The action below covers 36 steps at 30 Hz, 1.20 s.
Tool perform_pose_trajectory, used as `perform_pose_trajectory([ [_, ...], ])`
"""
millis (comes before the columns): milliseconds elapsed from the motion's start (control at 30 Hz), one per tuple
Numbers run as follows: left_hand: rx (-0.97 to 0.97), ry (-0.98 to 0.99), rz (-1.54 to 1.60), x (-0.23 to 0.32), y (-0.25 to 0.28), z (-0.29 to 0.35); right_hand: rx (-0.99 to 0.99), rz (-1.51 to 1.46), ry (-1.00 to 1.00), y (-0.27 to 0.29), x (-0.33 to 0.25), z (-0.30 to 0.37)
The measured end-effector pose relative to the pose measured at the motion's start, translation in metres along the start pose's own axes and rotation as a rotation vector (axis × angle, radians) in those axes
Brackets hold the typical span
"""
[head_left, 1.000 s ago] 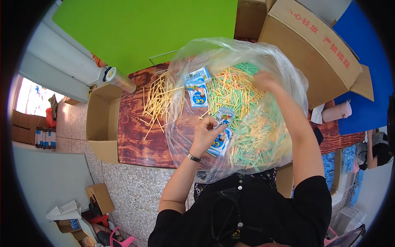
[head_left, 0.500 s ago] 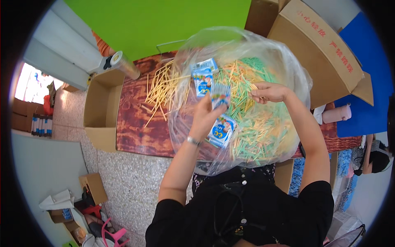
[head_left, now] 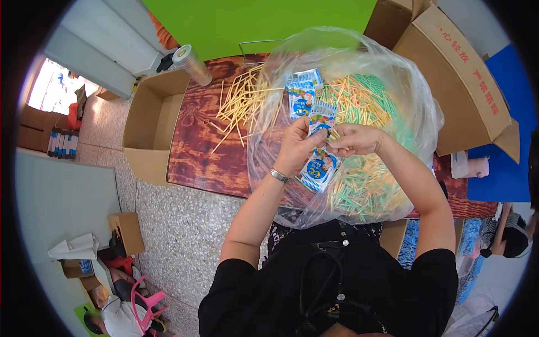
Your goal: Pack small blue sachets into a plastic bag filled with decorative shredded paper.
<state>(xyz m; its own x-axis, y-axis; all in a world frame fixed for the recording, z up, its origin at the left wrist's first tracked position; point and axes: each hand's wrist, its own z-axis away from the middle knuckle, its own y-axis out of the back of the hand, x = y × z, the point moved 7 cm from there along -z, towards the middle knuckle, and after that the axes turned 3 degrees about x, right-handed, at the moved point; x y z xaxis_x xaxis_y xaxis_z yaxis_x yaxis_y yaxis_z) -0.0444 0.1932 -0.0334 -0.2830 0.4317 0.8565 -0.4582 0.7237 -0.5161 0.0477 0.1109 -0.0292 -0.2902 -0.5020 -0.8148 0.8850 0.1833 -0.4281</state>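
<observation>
My left hand (head_left: 300,147) grips a small blue-and-white printed packet (head_left: 323,114), its thumb across the lower end. My right hand (head_left: 357,139) meets it there, fingertips pinched together at the packet's edge; whatever lies between them is hidden. Just below both hands, another blue packet (head_left: 319,170) rests on clear plastic. Two more overlapping packets (head_left: 302,99) lie beyond the left hand. A big clear plastic bag (head_left: 418,92), spread wide, holds a heap of short thin green, yellow and orange sticks (head_left: 359,194) under and beside my right hand.
Longer yellow sticks (head_left: 238,104) are scattered on the reddish wood-patterned table (head_left: 205,163). An open cardboard box (head_left: 149,121) and a tape roll (head_left: 193,64) flank its left end. A large carton (head_left: 449,73) and a pink cup (head_left: 477,167) stand right. Other people are at the lower left and far right.
My right hand has moved left from the stick heap to the packet in my left hand. The left hand's packet is now held steadier, and the whole view has shifted slightly.
</observation>
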Motion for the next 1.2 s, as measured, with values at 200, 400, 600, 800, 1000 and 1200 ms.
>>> perform_pose_trajectory([
  [200, 0.291, -0.279, -0.103, 0.055, 0.056, 0.019, 0.235, 1.270, -0.005, 0.010, -0.044, -0.040],
  [400, 0.415, -0.240, -0.316, 0.035, 0.088, 0.035, 0.456, 1.940, -0.204, 0.007, 0.020, -0.131],
  [600, 0.454, -0.373, -0.575, 0.025, 0.094, 0.045, 0.477, 1.851, -0.071, 0.005, 0.027, -0.131],
  [800, 0.412, -0.575, -0.691, 0.039, 0.075, 0.047, 0.304, 1.673, 0.006, -0.028, -0.109, -0.026],
  [1000, 0.386, -0.624, -0.858, 0.044, 0.055, 0.041, 0.117, 1.637, 0.308, -0.069, -0.139, -0.010],
  [1200, 0.341, -0.742, -0.983, 0.054, 0.036, 0.042, 0.144, 1.861, -0.076, -0.074, -0.135, -0.020],
])
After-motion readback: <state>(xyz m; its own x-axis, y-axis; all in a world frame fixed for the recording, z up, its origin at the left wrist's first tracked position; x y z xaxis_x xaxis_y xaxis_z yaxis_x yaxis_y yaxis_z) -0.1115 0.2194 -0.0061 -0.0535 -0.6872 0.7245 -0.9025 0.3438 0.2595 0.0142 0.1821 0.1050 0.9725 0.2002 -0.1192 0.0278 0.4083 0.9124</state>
